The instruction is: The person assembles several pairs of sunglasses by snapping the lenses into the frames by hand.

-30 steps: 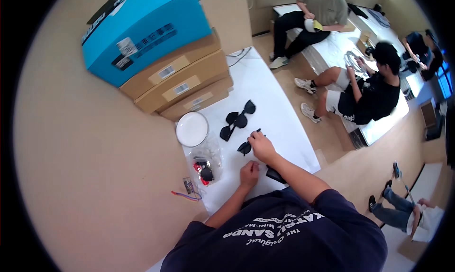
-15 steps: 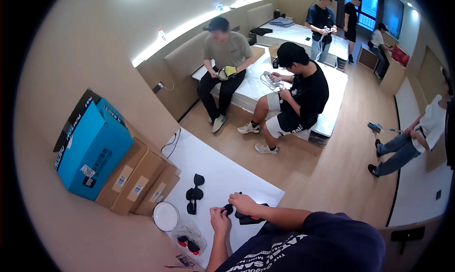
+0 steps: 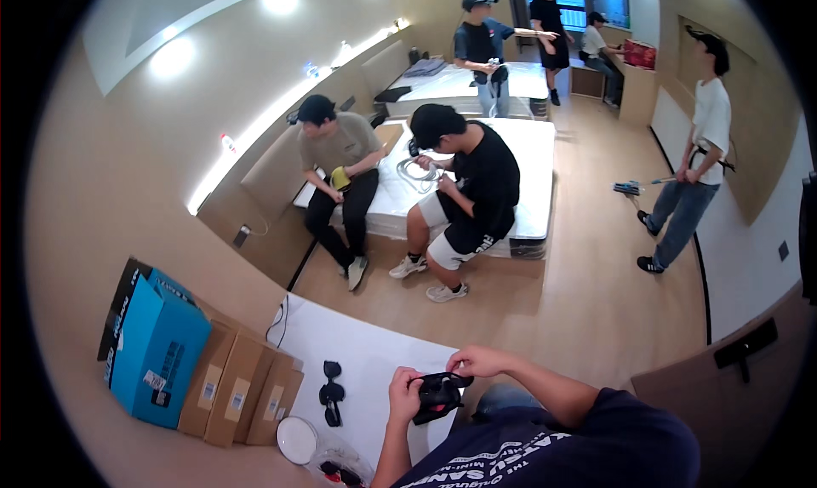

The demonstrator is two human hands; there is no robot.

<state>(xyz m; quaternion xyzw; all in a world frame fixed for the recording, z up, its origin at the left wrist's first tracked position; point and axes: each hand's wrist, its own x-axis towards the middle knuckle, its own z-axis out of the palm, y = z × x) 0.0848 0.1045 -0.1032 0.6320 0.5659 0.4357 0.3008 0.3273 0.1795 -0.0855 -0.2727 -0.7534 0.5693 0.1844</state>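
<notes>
Above the right part of the white table [image 3: 289, 352], both hands are on a black item with a small red patch [image 3: 439, 394]; its exact kind is hard to make out. My left hand [image 3: 405, 393] grips its left side, fingers closed. At its upper right edge, my right hand [image 3: 477, 362] pinches the rim or a thin dark strip, fingers partly hidden. To the left lie dark eyewear-like pieces [image 3: 332, 394] in a row on the table. Nearer to me stands a round white-topped container [image 3: 298, 440], beside a clear plastic bag [image 3: 356, 459] holding black-and-red things.
A blue box [image 3: 162, 348] and several brown cartons [image 3: 238, 390] stand along the left wall. Beyond the table, two people sit on a plastic-covered bed [image 3: 532, 182]. One person stands at right with a long-handled blue tool [image 3: 628, 188]; others are farther back.
My view has tilted up and turned. The black item, earlier low by the right forearm, is now between both hands. A standing person at the back has stretched out an arm.
</notes>
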